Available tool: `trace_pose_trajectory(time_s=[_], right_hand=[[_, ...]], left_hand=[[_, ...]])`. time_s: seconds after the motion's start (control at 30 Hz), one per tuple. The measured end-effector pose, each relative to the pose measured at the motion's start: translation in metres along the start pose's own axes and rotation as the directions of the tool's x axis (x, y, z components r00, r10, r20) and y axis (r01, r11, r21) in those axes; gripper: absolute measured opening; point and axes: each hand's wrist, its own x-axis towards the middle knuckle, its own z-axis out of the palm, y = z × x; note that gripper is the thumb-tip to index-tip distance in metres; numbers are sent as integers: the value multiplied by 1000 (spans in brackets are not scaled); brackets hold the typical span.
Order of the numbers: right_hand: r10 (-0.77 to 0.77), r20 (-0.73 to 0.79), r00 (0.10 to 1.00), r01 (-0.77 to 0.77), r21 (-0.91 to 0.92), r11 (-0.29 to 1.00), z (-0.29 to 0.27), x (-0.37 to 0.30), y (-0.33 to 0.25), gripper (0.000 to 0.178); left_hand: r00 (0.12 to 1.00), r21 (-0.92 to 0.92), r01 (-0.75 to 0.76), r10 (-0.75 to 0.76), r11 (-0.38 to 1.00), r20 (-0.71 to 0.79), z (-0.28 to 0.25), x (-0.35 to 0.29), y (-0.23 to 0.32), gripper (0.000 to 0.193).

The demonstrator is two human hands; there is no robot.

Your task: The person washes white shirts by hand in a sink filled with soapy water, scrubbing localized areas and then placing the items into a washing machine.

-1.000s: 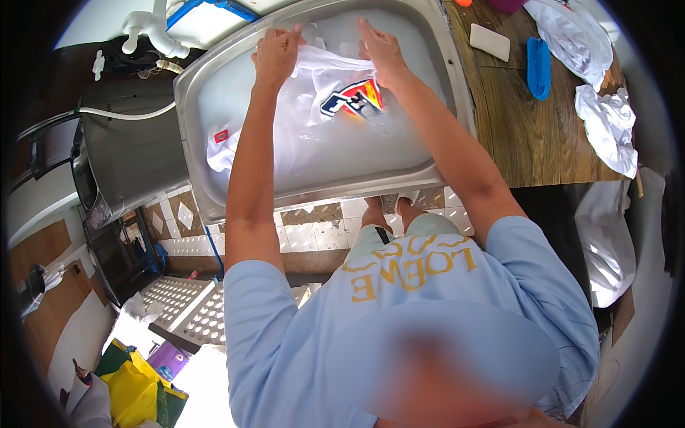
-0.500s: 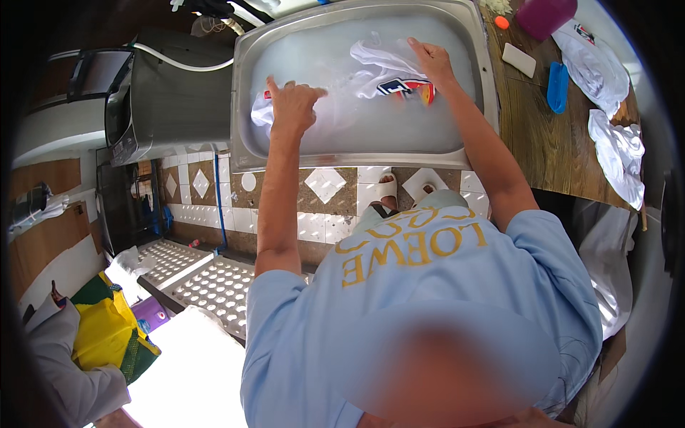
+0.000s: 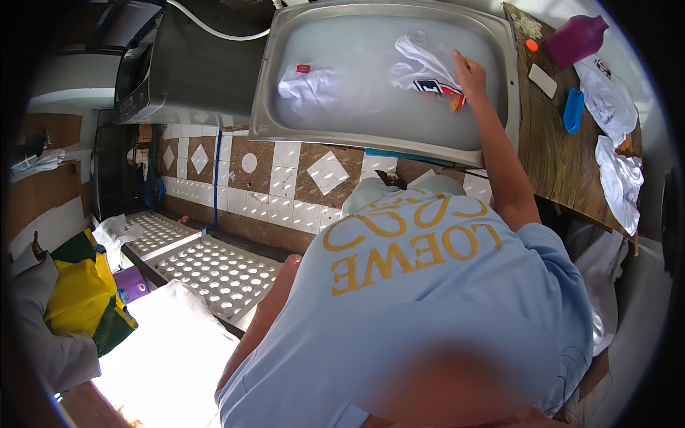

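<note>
My right hand (image 3: pixel 471 77) is over the right part of a metal basin (image 3: pixel 261 100), thumb pointing up and fingers curled at the edge of a wet white garment (image 3: pixel 421 57). That garment has a dark blue, red and yellow print and lies partly under cloudy water (image 3: pixel 371 121). Another white garment (image 3: pixel 308 89) with a small red label floats at the basin's left, with no hand on it. My left arm (image 3: pixel 267 299) hangs beside my body, its hand out of sight.
A wooden table (image 3: pixel 546 153) on the right carries a purple bottle (image 3: pixel 574 41), a white bar (image 3: pixel 543 80), a blue brush-like piece (image 3: pixel 573 111) and white cloths (image 3: pixel 619 182). Left of the basin stands a dark appliance (image 3: pixel 203 75) with a white hose (image 3: pixel 214 30). Perforated metal grating (image 3: pixel 214 278) lies lower left.
My left hand has left the basin and dropped down beside my body, out of view. My right hand stays at the printed garment. The whole view has shifted slightly.
</note>
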Motion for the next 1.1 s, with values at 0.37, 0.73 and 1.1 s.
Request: trace_pose_trajectory(time_s=[0.37,0.73,1.1], right_hand=[[26,-13,1000,-27,-27,999,-6,-34,-12,53],[111,-32,993,-111,-5,994,-11,-36,-1,52],[149,-47,988,-147,26,989,-5,-32,3,50]], left_hand=[[993,-432,-96,54,897,-109,21,41,-21,30],[973,-650,-168,231,741,11,-25,-24,-85,30],[979,-759,-188,176,623,-97,-1,37,-76,31]])
